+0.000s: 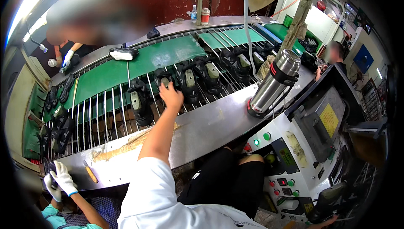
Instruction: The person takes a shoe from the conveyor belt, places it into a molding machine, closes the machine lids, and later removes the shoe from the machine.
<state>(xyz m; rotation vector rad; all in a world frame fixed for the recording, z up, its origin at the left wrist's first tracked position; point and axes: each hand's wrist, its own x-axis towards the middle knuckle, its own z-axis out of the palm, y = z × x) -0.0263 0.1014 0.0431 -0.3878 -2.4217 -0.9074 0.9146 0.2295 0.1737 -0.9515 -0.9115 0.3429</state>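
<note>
My left hand (pixel 171 97) reaches over the metal ledge to the conveyor, its fingers closed on the last inside a black shoe (pixel 162 74). Beside that shoe stand other black shoes on olive lasts: one on the left (pixel 140 103), and two on the right, a nearer one (pixel 188 82) and a farther one (pixel 209 75). At the lower right edge, my right hand (pixel 329 221) shows only in part, its fingers curled at the end of another black shoe (pixel 332 201) next to the machine. Its grip is partly hidden.
A steel thermos (pixel 275 82) stands on the metal ledge (pixel 202 132). On my right is a machine panel (pixel 282 161) with buttons. A yellow-handled tool (pixel 91 173) lies near a co-worker's gloved hands (pixel 63 178). Across the roller conveyor (pixel 99 115), another person works near a white-soled shoe (pixel 123 53).
</note>
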